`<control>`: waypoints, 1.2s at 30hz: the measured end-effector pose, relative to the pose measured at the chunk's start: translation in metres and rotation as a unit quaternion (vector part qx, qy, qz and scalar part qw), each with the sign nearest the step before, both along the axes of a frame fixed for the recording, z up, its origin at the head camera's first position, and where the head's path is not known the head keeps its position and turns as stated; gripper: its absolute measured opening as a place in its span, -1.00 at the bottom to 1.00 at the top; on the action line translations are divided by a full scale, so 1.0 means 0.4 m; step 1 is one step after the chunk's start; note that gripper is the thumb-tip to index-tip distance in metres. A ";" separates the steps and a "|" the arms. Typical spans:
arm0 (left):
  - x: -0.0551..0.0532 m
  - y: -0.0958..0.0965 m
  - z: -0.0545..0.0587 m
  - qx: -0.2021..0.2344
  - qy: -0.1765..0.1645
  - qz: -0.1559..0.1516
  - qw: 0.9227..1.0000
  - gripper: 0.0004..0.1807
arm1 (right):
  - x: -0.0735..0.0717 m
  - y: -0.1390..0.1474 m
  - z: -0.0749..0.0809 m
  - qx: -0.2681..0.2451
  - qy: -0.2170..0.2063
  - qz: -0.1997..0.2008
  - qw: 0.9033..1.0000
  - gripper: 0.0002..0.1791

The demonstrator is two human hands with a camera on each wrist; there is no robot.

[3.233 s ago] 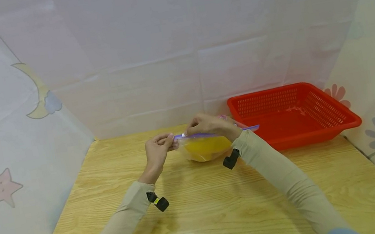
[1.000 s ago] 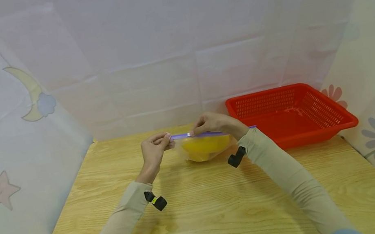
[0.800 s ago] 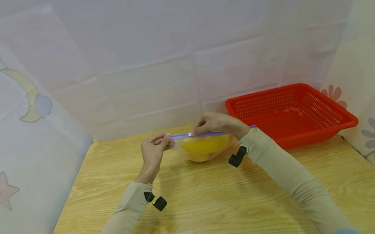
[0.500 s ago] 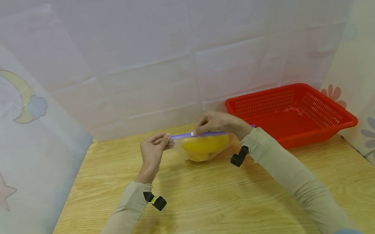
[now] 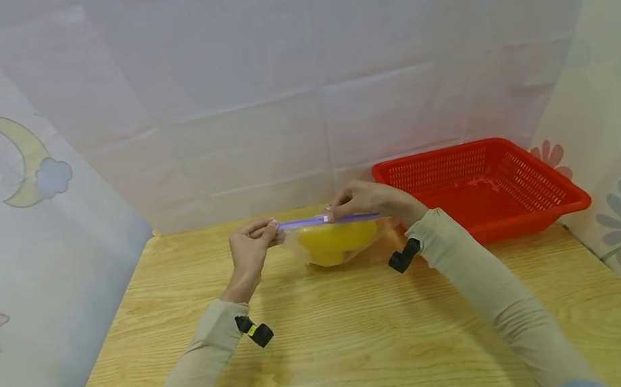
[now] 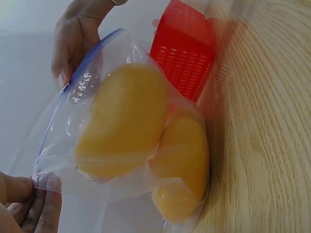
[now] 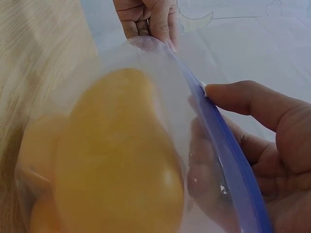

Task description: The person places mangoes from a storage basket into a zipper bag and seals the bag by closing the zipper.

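A clear slider zip bag [image 5: 292, 240] with a purple zip strip is held up over the table, with several yellow mangoes [image 6: 127, 121] inside. My left hand [image 5: 250, 251] pinches the bag's left top corner between thumb and fingers. On the strip, the thumb and forefinger of my right hand [image 5: 370, 200] pinch the small white slider [image 7: 204, 89], a little left of the bag's middle. The mangoes hang low in the bag, their lower side close to the tabletop; the head view does not show whether they touch it. The right hand and wrist hide part of the strip's right end.
A red plastic basket [image 5: 487, 236] with slotted walls stands at the back right, just beyond my right forearm. The wooden table [image 5: 335, 340] ends at a cloth-covered wall behind and at printed side walls left and right.
My right hand has slid the white slider rightwards along the purple strip, away from my left hand. The left hand keeps its pinch on the corner, shifting slightly left.
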State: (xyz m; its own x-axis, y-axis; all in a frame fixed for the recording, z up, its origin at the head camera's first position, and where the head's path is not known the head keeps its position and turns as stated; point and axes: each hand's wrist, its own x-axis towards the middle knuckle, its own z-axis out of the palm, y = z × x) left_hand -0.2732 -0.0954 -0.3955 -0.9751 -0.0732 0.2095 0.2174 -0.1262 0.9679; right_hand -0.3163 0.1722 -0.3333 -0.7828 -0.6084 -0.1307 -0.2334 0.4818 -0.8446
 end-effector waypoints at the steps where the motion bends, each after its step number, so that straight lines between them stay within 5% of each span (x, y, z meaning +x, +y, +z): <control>1: 0.000 0.000 0.001 0.001 0.001 0.000 1.000 -0.75 | 0.000 0.003 0.001 -0.001 0.001 0.000 1.000 -0.77; 21: -0.005 -0.002 -0.009 0.005 0.023 0.002 1.000 -0.76 | -0.004 0.032 0.001 0.008 -0.002 0.002 1.000 -0.71; 36: 0.000 -0.020 -0.011 -0.079 0.061 -0.032 0.994 -0.68 | -0.009 0.029 0.001 -0.023 0.011 0.000 1.000 -0.77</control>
State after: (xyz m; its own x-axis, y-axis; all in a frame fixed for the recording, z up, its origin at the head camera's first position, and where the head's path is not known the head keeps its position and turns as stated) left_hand -0.2730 -0.1034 -0.3999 -0.9430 0.0321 0.3313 0.3316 0.0072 0.9434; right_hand -0.3197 0.1839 -0.3329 -0.7858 -0.6125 -0.0857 -0.2518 0.4434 -0.8602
